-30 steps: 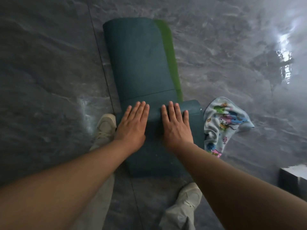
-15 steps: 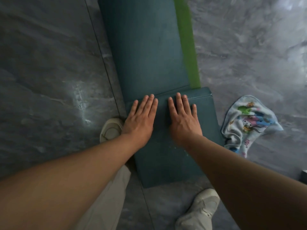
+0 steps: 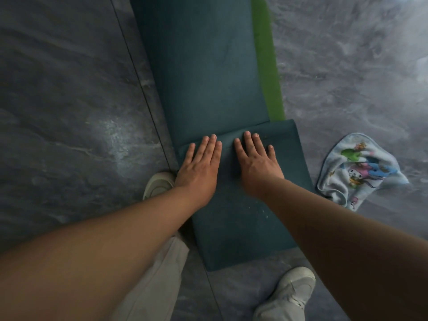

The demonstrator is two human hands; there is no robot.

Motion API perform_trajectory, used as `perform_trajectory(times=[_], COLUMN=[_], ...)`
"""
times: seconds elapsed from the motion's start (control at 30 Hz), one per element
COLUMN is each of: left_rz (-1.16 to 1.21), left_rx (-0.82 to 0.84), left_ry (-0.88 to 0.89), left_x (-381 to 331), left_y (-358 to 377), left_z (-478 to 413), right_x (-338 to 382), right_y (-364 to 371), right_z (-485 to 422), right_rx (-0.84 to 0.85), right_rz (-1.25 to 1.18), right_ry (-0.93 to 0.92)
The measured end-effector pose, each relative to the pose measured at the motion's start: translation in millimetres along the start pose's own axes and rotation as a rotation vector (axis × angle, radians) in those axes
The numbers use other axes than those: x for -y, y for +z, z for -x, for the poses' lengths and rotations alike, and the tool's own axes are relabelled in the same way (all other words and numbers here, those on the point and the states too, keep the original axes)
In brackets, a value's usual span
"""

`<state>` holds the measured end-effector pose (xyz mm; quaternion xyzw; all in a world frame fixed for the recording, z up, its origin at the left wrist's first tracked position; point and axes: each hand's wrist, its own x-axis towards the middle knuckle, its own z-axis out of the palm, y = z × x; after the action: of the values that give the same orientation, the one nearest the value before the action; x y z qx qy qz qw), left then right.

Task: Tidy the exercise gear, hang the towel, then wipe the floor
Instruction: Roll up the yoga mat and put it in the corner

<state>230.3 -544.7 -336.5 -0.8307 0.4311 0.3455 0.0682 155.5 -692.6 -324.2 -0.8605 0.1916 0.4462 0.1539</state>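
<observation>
On my feed the left hand and right hand press flat, fingers straight, on the folded near end of the mat, which lies on the floor stretching straight away, with the towel just right.

The left hand and right hand have pushed the mat's fold slightly forward, past the towel.

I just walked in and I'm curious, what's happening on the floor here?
A person is bent over a teal exercise mat on the grey floor. The left hand and right hand both press flat, fingers straight, on the mat's folded-over near end. A cartoon-print towel lies crumpled on the floor right of the mat, not yet hung.
</observation>
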Motion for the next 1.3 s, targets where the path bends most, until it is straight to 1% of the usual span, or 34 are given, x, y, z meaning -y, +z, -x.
perform_trajectory(times=[0.13,0.27,0.4,0.57,0.7,0.77,0.83,0.97,1.07,1.17,1.3], left_rz=[-0.046,-0.138,-0.143,-0.126,-0.031,0.008,0.022,-0.006,-0.052,-0.136,-0.247], left_rx=[0.013,0.112,0.126,0.010,-0.052,-0.106,-0.126,0.016,0.055,0.154,0.178], left_ry=[0.078,0.058,0.019,0.031,0.087,0.112,0.111,0.130,0.134,0.081,-0.013], left_x=[12,11,-2,-11,-35,-52,-69,-100,-121,-140,-156], left_y=[1,6,-4,-16,-23,-18,-9,19,42,64,94], left_z=[1,-9,-6,13,48,70,95,141,164,171,155], right_x=[-2,5,8,3,-3,-7,-13,-28,-38,-47,-50], right_y=[-4,1,-4,-2,17,35,58,105,129,146,160], right_z=[-5,-7,-3,22,55,78,105,162,189,195,179], right_rx=[0.040,0.031,0.000,-0.184,-0.351,-0.391,-0.383,-0.311,-0.240,-0.193,-0.170], right_rz=[0.002,0.005,0.008,-0.033,-0.099,-0.107,-0.106,-0.090,-0.047,0.000,0.037], right_ry=[-0.002,0.025,0.030,-0.007,-0.078,-0.120,-0.153,-0.151,-0.142,-0.132,-0.130])
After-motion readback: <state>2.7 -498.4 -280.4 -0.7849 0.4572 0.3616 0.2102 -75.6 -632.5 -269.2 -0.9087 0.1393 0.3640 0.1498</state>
